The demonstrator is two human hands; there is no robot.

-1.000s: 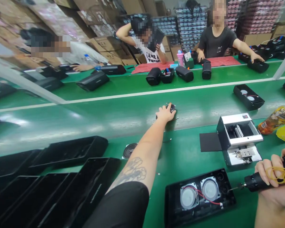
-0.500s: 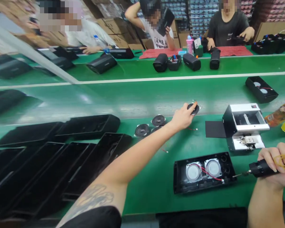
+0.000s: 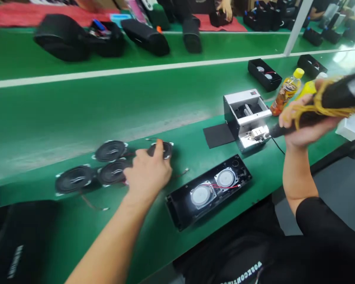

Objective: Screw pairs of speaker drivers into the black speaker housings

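My left hand (image 3: 149, 167) lies over a small black speaker driver (image 3: 166, 150) on the green bench, index finger stretched across it and the other fingers curled at its side. Several more drivers (image 3: 111, 150) with thin wires lie to its left. In my right hand (image 3: 304, 122) is a black electric screwdriver (image 3: 337, 94), wrapped with a yellow band. Its nose meets the front of the silver and black screw feeder (image 3: 251, 112); the bit's tip is hard to make out. Between my arms sits an open black speaker housing (image 3: 177, 209) with two drivers and red wires inside.
A dark flat mat (image 3: 219, 135) adjoins the feeder. Behind it stand a drink bottle (image 3: 286, 90) and another open housing (image 3: 264, 74). Black cases (image 3: 23, 236) lie at lower left. Across the bench are finished-looking speakers (image 3: 144, 36) and a co-worker's hand (image 3: 225, 10).
The view has swung right and down. My right hand has raised the screwdriver from beside the housing to the feeder. My left hand, with the driver, is nearer the other drivers.
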